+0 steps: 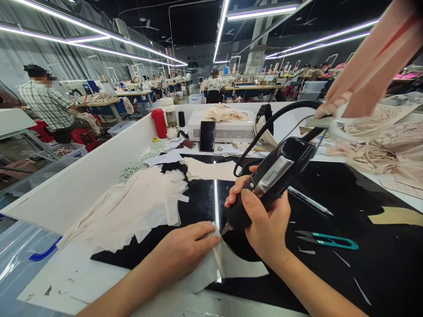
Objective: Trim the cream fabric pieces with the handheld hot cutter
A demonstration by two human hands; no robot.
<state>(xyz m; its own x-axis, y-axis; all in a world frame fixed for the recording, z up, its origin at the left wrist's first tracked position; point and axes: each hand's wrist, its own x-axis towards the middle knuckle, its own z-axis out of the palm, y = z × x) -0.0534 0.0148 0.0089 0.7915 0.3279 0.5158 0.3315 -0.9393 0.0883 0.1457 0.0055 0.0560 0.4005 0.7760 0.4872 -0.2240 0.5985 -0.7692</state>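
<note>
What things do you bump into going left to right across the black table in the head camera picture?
Fabric pile → left hand → right hand holding the cutter → teal snips.

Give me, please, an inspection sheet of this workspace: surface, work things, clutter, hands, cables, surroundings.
Surface: glossy black worktop with white side walls; ceiling light reflected in it.
Work things: handheld electric cutting tool, tip down on a pale fabric piece; stack of cut fabric pieces to the left.
Clutter: teal thread snips, smartphone leaning on a white box unit, red bottle, beige lace pile.
Hands: left hand flat, pressing the fabric; right hand gripping the tool.
Cables: black cord loops up from the tool.
Surroundings: factory hall with sewing stations; person in a checked shirt seated at left.
</note>
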